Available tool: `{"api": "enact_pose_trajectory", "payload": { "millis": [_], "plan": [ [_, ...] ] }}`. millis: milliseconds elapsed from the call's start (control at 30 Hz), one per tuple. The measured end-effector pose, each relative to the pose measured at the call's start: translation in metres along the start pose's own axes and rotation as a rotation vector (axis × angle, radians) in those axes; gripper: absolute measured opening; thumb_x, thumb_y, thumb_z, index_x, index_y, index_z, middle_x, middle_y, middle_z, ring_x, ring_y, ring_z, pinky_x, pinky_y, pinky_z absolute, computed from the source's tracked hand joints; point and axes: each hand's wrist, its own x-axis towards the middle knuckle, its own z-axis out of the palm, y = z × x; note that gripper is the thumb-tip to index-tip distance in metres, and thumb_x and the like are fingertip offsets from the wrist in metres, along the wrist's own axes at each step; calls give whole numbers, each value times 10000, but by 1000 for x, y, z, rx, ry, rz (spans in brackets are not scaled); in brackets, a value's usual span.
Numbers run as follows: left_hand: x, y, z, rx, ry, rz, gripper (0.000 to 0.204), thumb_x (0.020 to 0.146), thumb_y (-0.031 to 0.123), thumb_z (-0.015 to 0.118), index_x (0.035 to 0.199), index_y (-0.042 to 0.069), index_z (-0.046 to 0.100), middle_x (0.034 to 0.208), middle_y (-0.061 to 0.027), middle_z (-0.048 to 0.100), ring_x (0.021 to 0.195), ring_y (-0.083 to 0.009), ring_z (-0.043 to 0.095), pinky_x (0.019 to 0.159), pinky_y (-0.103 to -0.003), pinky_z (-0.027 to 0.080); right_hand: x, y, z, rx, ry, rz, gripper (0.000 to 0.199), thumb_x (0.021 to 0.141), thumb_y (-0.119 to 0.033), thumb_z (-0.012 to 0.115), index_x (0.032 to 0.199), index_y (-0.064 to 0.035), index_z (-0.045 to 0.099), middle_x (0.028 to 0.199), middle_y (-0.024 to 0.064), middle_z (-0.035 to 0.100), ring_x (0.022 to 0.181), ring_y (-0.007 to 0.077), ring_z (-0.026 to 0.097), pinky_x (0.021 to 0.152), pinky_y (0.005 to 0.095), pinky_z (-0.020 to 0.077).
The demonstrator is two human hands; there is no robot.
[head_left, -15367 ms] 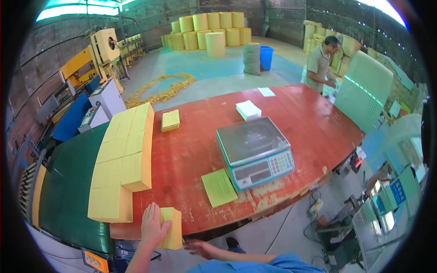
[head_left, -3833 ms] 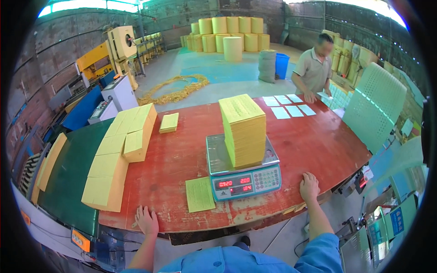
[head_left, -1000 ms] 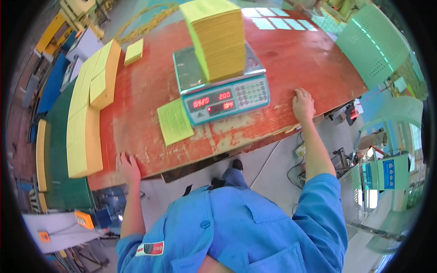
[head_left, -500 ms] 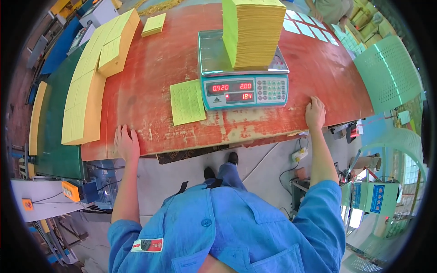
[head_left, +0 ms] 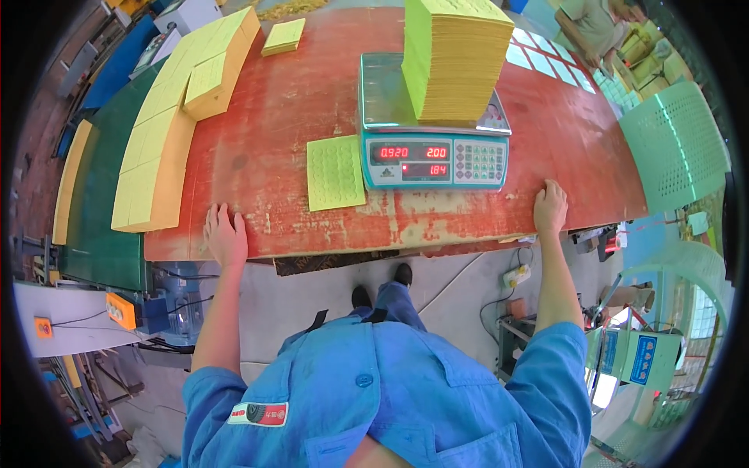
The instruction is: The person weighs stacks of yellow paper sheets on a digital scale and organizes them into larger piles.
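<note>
My left hand (head_left: 226, 236) rests on the front left edge of a red worn table (head_left: 273, 171), fingers spread and holding nothing. Over at the right part of that edge lies my right hand (head_left: 551, 207), its fingers loosely bent on the tabletop, with nothing visible in it. Between them, farther in, a teal digital scale (head_left: 435, 162) with a lit red display carries a tall stack of yellow sheets (head_left: 460, 66) on its metal pan. One embossed yellow sheet (head_left: 334, 173) lies flat against the scale's left side. Neither hand touches the scale or the paper.
Long rows of yellow paper stacks (head_left: 160, 129) line the table's left side, by a green surface (head_left: 101, 203). A small yellow pile (head_left: 283, 37) sits farther back. White sheets (head_left: 550, 54) lie at the far right, near another person (head_left: 597, 27). A green perforated chair (head_left: 675, 144) stands at right.
The whole view has shifted slightly, so the scale and stacks appear farther right. More of the other person shows at the upper right. Both my hands stay on the table edge.
</note>
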Motion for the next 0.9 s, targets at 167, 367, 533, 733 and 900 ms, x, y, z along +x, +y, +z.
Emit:
{"api": "enact_pose_trajectory", "payload": {
  "millis": [167,367,533,733,900],
  "plan": [
    [-2,-6,0,17,15,-25,431,939,318,574,1286,62,584,1419,-148,515,1350,-311,434,1122,-455,325,2,-12,-1,23,11,-27,335,940,-189,526,1244,-76,612,1342,95,591,1266,291,517,1039,429,429],
    [2,7,-3,24,48,-19,442,925,312,590,1281,51,583,1413,-148,518,1342,-314,438,1125,-480,321,0,11,6,10,17,-42,341,946,-167,518,1255,-56,608,1330,108,595,1262,296,518,1042,427,421],
    [-2,2,-5,5,14,-43,445,918,287,594,1295,53,576,1434,-148,498,1356,-315,425,1137,-476,305,0,10,9,4,16,-80,342,946,-154,509,1262,-59,602,1348,107,582,1281,301,498,1055,432,405],
    [-1,13,-13,18,-11,-60,442,918,260,591,1303,44,565,1437,-159,491,1357,-325,418,1135,-468,309,-5,-3,-10,76,-27,-161,348,928,-99,516,1265,-65,597,1376,104,557,1312,299,474,1082,433,381],
    [1,14,-12,53,-19,-64,418,915,246,598,1275,35,573,1418,-163,498,1336,-339,432,1123,-466,324,-3,-3,-19,76,-113,-199,378,894,-71,535,1268,-66,588,1411,100,530,1343,306,446,1101,437,363]
  ]
}}
